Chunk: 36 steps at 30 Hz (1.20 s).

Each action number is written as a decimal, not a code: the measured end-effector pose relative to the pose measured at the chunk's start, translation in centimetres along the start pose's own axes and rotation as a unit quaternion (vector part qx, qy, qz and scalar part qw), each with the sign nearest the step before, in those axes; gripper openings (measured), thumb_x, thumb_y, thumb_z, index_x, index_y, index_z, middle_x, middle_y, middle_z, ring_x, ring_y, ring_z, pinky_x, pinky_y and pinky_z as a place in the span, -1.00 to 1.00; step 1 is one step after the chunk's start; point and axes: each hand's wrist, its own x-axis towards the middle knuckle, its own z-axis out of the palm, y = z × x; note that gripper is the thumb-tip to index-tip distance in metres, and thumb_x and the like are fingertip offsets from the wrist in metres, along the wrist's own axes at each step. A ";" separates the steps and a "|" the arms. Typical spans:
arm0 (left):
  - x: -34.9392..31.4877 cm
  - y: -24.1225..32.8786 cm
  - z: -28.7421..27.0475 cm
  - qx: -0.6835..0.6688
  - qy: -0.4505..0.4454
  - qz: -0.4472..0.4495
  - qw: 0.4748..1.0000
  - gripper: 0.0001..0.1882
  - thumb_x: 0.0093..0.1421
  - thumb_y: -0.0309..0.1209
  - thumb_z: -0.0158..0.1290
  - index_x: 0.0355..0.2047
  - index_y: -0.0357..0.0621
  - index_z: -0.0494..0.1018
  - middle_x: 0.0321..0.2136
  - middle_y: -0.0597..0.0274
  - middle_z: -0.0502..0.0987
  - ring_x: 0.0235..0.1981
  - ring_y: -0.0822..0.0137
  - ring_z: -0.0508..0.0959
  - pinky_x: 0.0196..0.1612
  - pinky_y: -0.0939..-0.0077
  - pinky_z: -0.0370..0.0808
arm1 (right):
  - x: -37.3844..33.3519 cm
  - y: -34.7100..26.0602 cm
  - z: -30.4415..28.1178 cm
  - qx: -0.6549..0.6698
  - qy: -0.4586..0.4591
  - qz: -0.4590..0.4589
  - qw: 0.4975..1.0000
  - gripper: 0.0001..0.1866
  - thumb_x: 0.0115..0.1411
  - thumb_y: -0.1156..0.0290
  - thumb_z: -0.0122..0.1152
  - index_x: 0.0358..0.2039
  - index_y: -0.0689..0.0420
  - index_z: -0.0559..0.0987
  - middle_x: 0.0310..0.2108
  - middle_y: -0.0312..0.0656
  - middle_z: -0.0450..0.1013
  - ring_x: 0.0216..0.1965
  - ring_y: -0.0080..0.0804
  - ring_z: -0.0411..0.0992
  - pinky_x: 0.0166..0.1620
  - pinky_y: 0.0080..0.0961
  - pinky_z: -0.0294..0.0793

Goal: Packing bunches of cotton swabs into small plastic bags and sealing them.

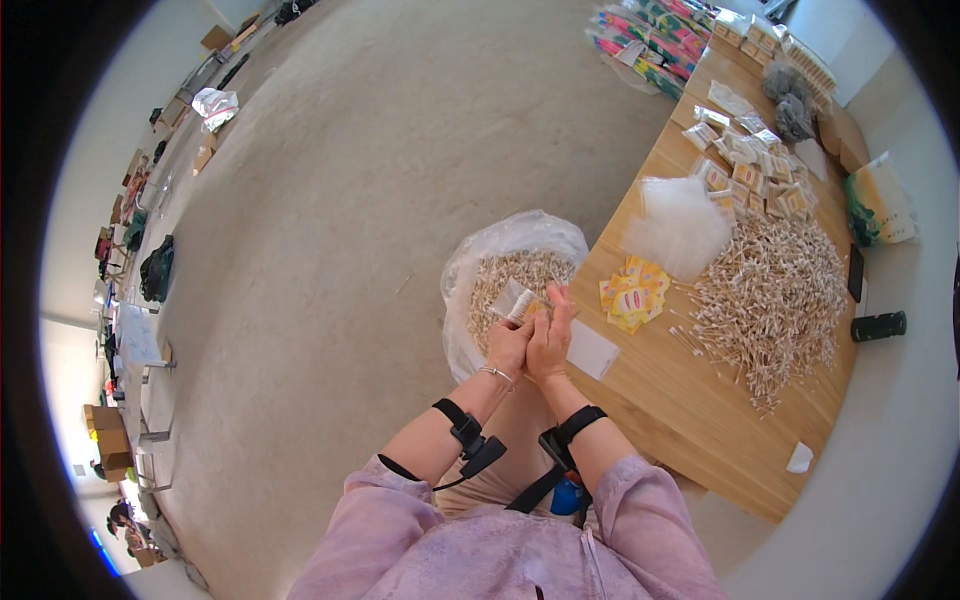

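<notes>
Over a large clear plastic sack [459, 290] of loose cotton swabs, my two hands meet at a small clear bag of cotton swabs [518, 303]. My left hand [508, 345] is closed around the small bag's lower end. Against its right side my right hand [547, 338] is cupped, fingers pointing up and away from me; part of its grip is hidden. At the near table edge, just right of my hands, lies a white rectangular card [593, 348]. Beyond it are yellow printed cards [634, 294] in a loose pile.
The wooden table [690, 420] bears a heap of cotton swabs [775, 300], a stack of empty clear bags [680, 225] and many filled packets [750, 170]. A dark cylinder [879, 326] stands by the wall. Colourful bundles [655, 45] lie beyond the table; furniture lines the far left.
</notes>
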 end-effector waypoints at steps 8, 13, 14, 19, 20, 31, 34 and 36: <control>1.0 1.7 0.1 -0.103 -0.040 -0.018 0.994 -0.73 0.11 -0.38 0.19 -0.22 -0.28 0.50 -0.37 0.24 0.56 -0.43 0.47 0.52 -0.42 0.58 0.48 | -0.1 -0.2 0.1 -0.002 -0.016 0.022 1.000 -0.60 0.21 0.41 -0.15 0.05 0.24 0.36 0.10 0.11 0.26 0.26 0.04 0.05 0.31 -0.08 -0.22; -1.1 2.0 1.6 -0.090 -0.071 0.000 0.993 -0.69 0.09 -0.42 0.19 -0.15 -0.26 0.48 -0.28 0.23 0.55 -0.37 0.44 0.55 -0.35 0.56 0.50 | 0.1 -0.3 -0.4 -0.005 -0.026 0.011 1.000 -0.61 0.22 0.38 -0.16 0.02 0.24 0.38 0.08 0.08 0.29 0.25 0.02 0.06 0.30 -0.14 -0.17; -1.4 2.1 1.6 -0.098 -0.093 0.014 0.991 -0.68 0.09 -0.43 0.19 -0.13 -0.26 0.47 -0.25 0.23 0.55 -0.35 0.43 0.55 -0.34 0.57 0.50 | 0.1 -0.3 -0.4 -0.011 -0.029 0.010 0.999 -0.63 0.21 0.38 -0.17 -0.01 0.25 0.39 0.07 0.08 0.30 0.24 0.02 0.06 0.29 -0.20 -0.13; -0.8 0.7 0.5 -0.016 -0.081 0.031 0.996 -0.68 0.11 -0.41 0.18 -0.14 -0.25 0.47 -0.24 0.25 0.54 -0.33 0.45 0.54 -0.30 0.58 0.48 | 0.3 -0.2 -0.2 -0.030 -0.028 -0.002 0.999 -0.66 0.23 0.37 -0.18 -0.06 0.25 0.40 -0.01 0.04 0.36 0.21 0.03 0.11 0.28 -0.18 -0.10; -0.3 -0.1 -0.1 0.015 -0.073 0.029 0.997 -0.72 0.11 -0.38 0.19 -0.19 -0.24 0.49 -0.28 0.28 0.55 -0.36 0.48 0.52 -0.33 0.60 0.46 | 0.3 -0.1 -0.1 -0.027 -0.023 -0.003 0.999 -0.67 0.23 0.37 -0.18 -0.07 0.25 0.40 -0.04 0.03 0.37 0.20 0.03 0.12 0.27 -0.17 -0.09; 0.2 -1.9 -1.5 0.019 -0.001 -0.018 1.000 -0.75 0.12 -0.22 0.19 -0.45 -0.16 0.50 -0.53 0.39 0.50 -0.53 0.57 0.41 -0.50 0.68 0.34 | 0.2 0.2 0.2 -0.055 -0.026 -0.023 0.998 -0.65 0.24 0.39 -0.20 0.00 0.26 0.35 -0.08 -0.02 0.41 0.20 0.01 0.12 0.28 -0.13 -0.14; 1.1 -1.5 -2.0 0.086 -0.032 -0.022 0.996 -0.78 0.15 -0.25 0.16 -0.37 -0.15 0.50 -0.48 0.38 0.50 -0.51 0.55 0.45 -0.47 0.68 0.39 | 0.2 0.2 0.1 -0.071 -0.038 -0.019 0.997 -0.63 0.23 0.42 -0.19 0.02 0.26 0.33 -0.07 -0.02 0.42 0.20 0.02 0.11 0.28 -0.13 -0.14; 1.5 -0.9 -2.1 0.113 -0.056 -0.015 0.992 -0.79 0.15 -0.27 0.15 -0.35 -0.16 0.50 -0.48 0.37 0.51 -0.50 0.54 0.46 -0.46 0.68 0.39 | 0.2 0.3 0.0 -0.078 -0.038 -0.012 0.996 -0.63 0.23 0.43 -0.19 0.03 0.26 0.33 -0.07 -0.02 0.42 0.20 0.02 0.11 0.28 -0.13 -0.13</control>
